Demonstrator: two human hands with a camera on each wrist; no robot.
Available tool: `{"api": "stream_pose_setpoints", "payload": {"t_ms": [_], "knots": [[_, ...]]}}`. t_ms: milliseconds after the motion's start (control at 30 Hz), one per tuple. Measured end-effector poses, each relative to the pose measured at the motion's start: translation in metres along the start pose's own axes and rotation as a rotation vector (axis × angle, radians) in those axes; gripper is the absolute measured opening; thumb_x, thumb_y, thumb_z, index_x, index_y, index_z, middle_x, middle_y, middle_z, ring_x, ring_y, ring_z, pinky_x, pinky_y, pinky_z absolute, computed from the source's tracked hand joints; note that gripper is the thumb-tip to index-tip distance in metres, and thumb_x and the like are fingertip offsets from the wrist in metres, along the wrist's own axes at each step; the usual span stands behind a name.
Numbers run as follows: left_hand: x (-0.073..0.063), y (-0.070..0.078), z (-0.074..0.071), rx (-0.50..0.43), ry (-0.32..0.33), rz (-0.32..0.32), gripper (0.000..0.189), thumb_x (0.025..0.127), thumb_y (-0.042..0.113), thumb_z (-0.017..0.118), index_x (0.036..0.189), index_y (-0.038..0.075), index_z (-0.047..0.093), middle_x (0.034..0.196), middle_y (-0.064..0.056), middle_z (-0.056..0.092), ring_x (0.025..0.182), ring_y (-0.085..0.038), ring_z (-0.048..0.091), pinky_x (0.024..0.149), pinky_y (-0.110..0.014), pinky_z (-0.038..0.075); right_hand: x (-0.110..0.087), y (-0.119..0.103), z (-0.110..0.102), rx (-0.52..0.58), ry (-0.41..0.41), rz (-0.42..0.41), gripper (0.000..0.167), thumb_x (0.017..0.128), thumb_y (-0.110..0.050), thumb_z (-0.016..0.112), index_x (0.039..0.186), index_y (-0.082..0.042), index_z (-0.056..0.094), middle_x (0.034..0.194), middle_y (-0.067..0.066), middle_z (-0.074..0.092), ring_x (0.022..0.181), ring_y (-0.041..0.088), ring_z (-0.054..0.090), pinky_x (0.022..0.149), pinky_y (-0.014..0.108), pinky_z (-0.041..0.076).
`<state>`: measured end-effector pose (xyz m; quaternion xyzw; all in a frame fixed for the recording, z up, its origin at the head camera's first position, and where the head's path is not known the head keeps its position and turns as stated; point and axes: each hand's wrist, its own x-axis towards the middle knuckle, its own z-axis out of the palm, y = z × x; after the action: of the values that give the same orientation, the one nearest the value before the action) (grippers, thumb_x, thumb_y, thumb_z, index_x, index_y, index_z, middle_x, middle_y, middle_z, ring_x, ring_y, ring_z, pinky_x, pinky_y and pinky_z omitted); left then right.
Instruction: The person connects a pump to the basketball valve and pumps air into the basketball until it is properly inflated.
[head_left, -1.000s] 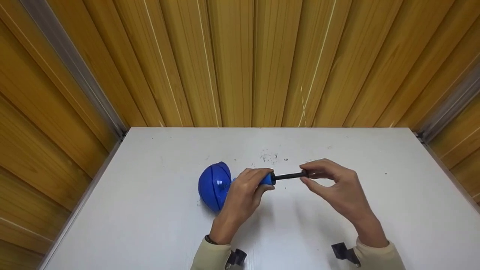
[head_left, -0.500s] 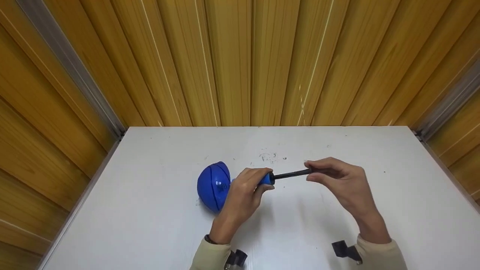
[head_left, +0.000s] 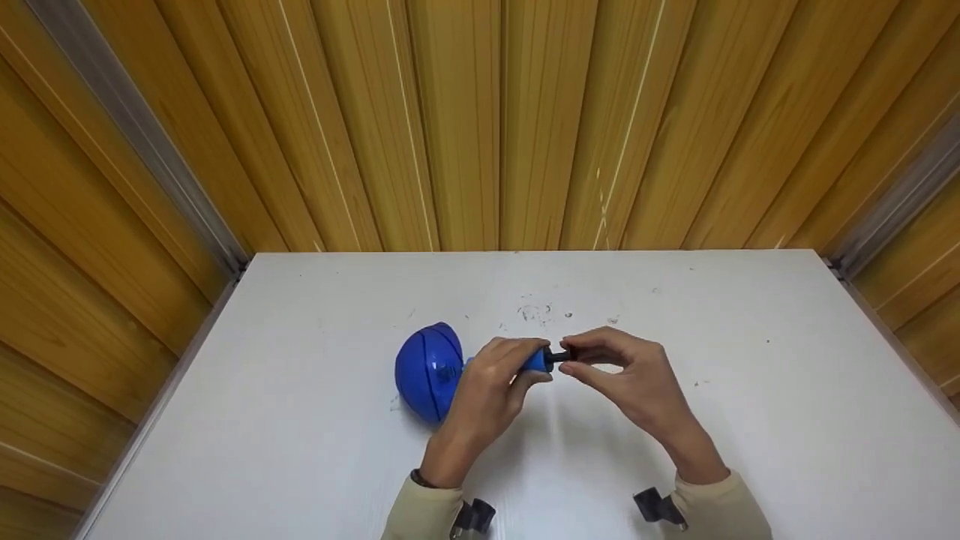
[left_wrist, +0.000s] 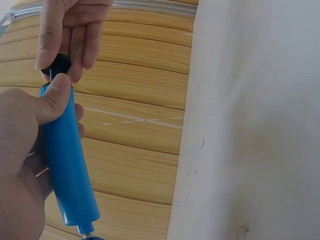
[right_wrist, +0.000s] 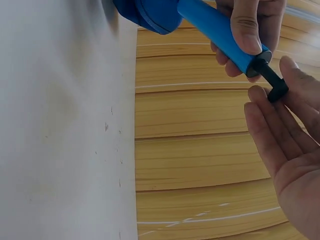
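A blue hand pump lies across my grip, its nozzle end towards a blue ball. The ball has dark seams and looks partly collapsed. In the left wrist view a short metal needle runs from the pump's tip to the ball. My left hand grips the pump's barrel, its thumb near the rod end. My right hand pinches the black pump handle between thumb and fingers. Only a short length of black rod shows between handle and barrel. In the head view the left hand hides most of the barrel.
Beneath the hands is a white table with small dark scuff marks near its middle. Yellow wood-look panels rise behind it and at both sides. Grey metal posts stand at the back corners.
My right hand first drew the handle outward to the right, then pushed it back left, so less rod shows now. The left hand and the ball have stayed nearly in place.
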<state>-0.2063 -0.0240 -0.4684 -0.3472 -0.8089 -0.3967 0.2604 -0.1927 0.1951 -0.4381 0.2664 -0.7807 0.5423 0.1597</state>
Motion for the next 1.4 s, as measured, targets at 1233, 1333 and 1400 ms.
{"api": "stream_pose_setpoints", "payload": {"t_ms": [1233,1333,1400], "knots": [[0.001,-0.002,0.001,0.004,0.054,0.036,0.034,0.091,0.012,0.083,0.123,0.004,0.076,0.116,-0.005,0.078,0.105,-0.021,0.071,0.093,-0.03,0.059,0.001,0.003,0.003,0.035,0.003,-0.022,0.028,0.087,0.004,0.086,0.112,-0.004,0.079,0.106,0.01,0.077,0.089,0.019,0.076,0.081,0.03,0.062],[0.0,-0.002,0.002,-0.007,0.037,0.032,0.035,0.092,0.013,0.083,0.124,0.004,0.075,0.117,-0.005,0.077,0.106,-0.021,0.071,0.093,-0.029,0.058,0.001,-0.001,-0.006,-0.008,-0.007,-0.085,0.031,0.085,0.007,0.086,0.113,-0.005,0.079,0.104,0.007,0.076,0.087,0.019,0.076,0.08,0.031,0.063],[0.0,-0.003,0.002,-0.014,0.036,0.022,0.035,0.092,0.013,0.083,0.125,0.004,0.075,0.117,-0.005,0.077,0.106,-0.02,0.071,0.094,-0.028,0.058,0.001,-0.006,-0.016,-0.047,-0.003,-0.103,0.033,0.085,0.009,0.086,0.114,-0.005,0.079,0.106,0.005,0.076,0.088,0.019,0.076,0.08,0.031,0.063]]}}
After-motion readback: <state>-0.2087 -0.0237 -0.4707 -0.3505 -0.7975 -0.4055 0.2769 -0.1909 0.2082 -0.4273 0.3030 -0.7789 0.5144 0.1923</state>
